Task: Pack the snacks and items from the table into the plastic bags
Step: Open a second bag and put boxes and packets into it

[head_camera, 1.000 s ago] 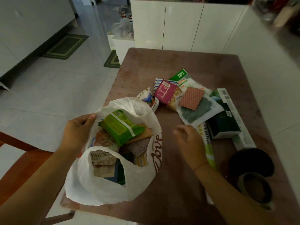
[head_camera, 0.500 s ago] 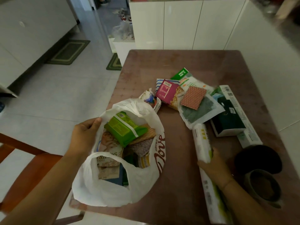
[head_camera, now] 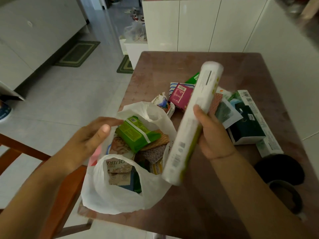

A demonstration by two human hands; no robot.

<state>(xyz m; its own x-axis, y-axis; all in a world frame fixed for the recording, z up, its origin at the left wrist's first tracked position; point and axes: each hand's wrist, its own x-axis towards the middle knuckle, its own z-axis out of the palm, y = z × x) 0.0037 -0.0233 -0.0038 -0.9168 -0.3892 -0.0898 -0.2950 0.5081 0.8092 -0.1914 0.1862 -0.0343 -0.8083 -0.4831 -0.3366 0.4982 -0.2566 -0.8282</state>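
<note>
Right hand lifts a long white roll beside the open bag

The right hand (head_camera: 213,135) has its fingers closed around a long white roll (head_camera: 193,121) (blurred, tilted), held above the table (head_camera: 172,66) just right of the white plastic bag (head_camera: 110,192). The left hand (head_camera: 89,140) pinches the bag's rim, holding it open; a green packet (head_camera: 136,133) lies on top of the snacks inside. More packets and 2 boxes lie behind.
</note>
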